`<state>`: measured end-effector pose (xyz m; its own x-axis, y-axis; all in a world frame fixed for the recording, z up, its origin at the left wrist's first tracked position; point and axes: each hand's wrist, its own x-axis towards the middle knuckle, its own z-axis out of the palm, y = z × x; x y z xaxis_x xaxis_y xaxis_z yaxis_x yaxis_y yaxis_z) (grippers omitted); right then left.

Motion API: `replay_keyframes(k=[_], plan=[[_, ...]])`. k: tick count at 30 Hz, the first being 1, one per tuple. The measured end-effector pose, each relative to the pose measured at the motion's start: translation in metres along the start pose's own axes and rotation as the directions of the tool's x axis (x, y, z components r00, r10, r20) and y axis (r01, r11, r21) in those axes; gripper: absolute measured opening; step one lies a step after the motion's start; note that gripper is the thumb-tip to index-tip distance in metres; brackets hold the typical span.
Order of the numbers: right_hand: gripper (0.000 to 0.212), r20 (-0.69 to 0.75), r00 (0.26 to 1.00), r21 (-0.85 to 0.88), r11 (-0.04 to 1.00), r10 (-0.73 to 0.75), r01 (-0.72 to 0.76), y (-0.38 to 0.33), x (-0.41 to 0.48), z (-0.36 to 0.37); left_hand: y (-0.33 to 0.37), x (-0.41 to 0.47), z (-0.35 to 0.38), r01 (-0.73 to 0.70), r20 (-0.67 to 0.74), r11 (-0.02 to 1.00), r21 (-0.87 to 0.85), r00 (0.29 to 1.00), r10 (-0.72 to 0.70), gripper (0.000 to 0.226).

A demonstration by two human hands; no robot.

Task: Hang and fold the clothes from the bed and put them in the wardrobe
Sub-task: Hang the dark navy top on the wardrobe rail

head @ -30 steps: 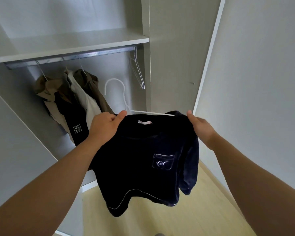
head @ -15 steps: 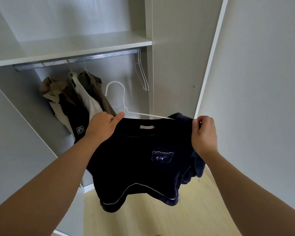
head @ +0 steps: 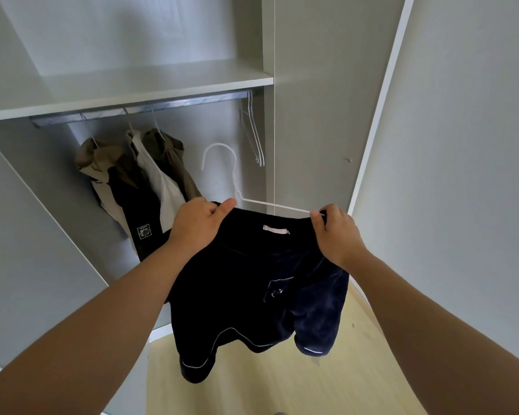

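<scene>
Navy velvet piped in white: a soft dark top (head: 246, 280) is hanging on a thin white wire hanger (head: 219, 145), below and in front of the grey metal wardrobe rail (head: 162, 106) and not yet hooked on it. The left hand (head: 197, 226) is curling its grip round one shoulder of the top and the hanger beneath. The right hand (head: 336, 235) is pinching the fabric at the far hanger tip, where bare wire is showing. Under the rail's left stretch, brown and beige garments (head: 132, 175) are hanging; at its right end, empty white hangers (head: 252, 136) are dangling. To my eye that right shoulder is barely sitting on the wire. If the pinch loosens while the hook is being lifted to the rail, the slippery cloth could be sliding off toward the pale wooden floor (head: 282, 384).
</scene>
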<state>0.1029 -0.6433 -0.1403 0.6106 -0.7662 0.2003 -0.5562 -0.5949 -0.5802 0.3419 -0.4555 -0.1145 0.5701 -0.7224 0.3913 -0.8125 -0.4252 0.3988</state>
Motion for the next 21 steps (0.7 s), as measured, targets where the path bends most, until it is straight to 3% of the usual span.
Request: replay_keyframes(k=[4,8,13,17,18,21], plan=[[0.051,-0.067,0.984,-0.237,0.961,-0.164,0.143,-0.015,-0.002,0.004,0.004,0.001,0.007,0.021,0.034,1.0,-0.013,0.999,-0.021,0.087],[0.046,-0.017,0.952,-0.421,0.866,-0.304,0.269,-0.033,-0.005,0.013,0.008,0.001,0.01,0.015,0.048,1.0,-0.023,0.999,-0.014,0.086],[0.039,-0.042,0.95,-0.356,0.893,-0.31,0.276,-0.037,-0.005,0.016,0.002,-0.003,0.015,-0.02,0.089,0.998,-0.054,0.996,0.025,0.075],[0.03,-0.107,0.971,-0.33,0.928,-0.216,0.17,-0.029,-0.005,0.014,-0.027,-0.005,0.009,-0.081,0.125,0.997,-0.018,0.989,0.083,0.015],[0.029,-0.125,0.976,-0.311,0.941,-0.18,0.134,-0.026,-0.004,0.013,-0.036,-0.005,0.004,-0.049,0.137,0.999,0.017,0.989,0.046,0.012],[0.027,-0.159,0.977,-0.27,0.958,-0.139,0.092,-0.026,-0.003,0.014,-0.048,-0.007,-0.002,0.016,0.169,0.989,0.145,0.985,-0.04,0.034]])
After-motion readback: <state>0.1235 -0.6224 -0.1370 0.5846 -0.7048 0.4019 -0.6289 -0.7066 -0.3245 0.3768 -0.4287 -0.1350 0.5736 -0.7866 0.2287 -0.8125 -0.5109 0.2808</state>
